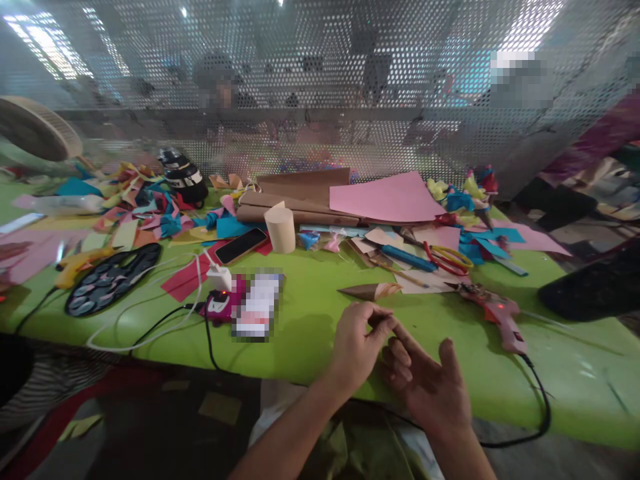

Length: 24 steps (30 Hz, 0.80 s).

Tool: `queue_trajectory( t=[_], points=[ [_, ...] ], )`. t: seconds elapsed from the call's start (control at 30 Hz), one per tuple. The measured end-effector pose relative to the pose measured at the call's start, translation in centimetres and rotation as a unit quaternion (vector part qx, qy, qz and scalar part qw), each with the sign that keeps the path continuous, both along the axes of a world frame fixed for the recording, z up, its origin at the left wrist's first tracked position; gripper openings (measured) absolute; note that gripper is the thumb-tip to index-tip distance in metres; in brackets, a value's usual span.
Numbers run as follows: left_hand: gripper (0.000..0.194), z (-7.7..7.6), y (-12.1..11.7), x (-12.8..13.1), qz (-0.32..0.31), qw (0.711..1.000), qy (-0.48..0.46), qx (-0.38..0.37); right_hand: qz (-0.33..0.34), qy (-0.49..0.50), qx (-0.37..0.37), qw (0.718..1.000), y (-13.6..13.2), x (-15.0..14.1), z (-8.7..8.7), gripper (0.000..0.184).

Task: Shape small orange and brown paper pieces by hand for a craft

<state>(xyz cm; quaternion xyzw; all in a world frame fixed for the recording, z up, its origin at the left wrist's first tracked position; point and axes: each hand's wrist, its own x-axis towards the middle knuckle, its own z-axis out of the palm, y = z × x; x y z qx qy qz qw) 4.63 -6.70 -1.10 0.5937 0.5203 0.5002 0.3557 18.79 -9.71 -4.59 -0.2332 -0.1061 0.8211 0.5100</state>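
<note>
My left hand (359, 343) is closed in a pinch, thumb and fingers meeting at the tip of a right-hand finger. Palm up, my right hand (434, 387) has its thumb and one finger stretched out, the other fingers partly curled. Any small thing between the fingertips is too fine to make out. Just beyond the hands a pointed brown paper cone (367, 292) lies on its side on the green table (305, 307). To the right rests a pink glue gun (500, 317) with a red light, its cord dropping over the front edge.
Left of the hands lie a phone (259, 305), a purple power socket (225, 307) with a charger (219, 278), and a black phone (241, 245). Behind stand a paper roll (281, 230), scissors (450, 259), a blue cutter (409, 258) and pink paper (385, 198). A mesh screen (300, 87) rises behind.
</note>
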Motion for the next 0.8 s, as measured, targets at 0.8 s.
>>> queue_trajectory(
  t=[0.8],
  points=[
    [0.017,-0.5,-0.1,0.2,0.000,0.994,-0.093,-0.062,0.007,-0.017,0.017,1.000,-0.1,0.1,0.0,0.063]
  ],
)
